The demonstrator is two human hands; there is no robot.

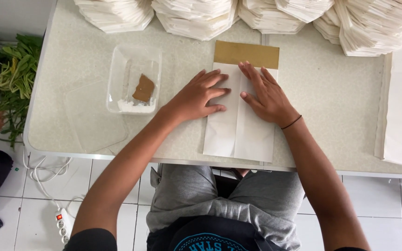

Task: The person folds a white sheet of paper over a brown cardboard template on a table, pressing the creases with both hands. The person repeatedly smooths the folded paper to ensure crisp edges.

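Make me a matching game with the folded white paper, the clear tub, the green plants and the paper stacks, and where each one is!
Things:
1. folded white paper
2. clear plastic tub
3. green plants
4. stacks of white paper

Places:
A. along the far edge of the table
B. under the left hand and right hand
C. off the table's left side
D. on the table, left of the hands, with a brown scrap inside

Pairs: 1-B, 2-D, 3-C, 4-A
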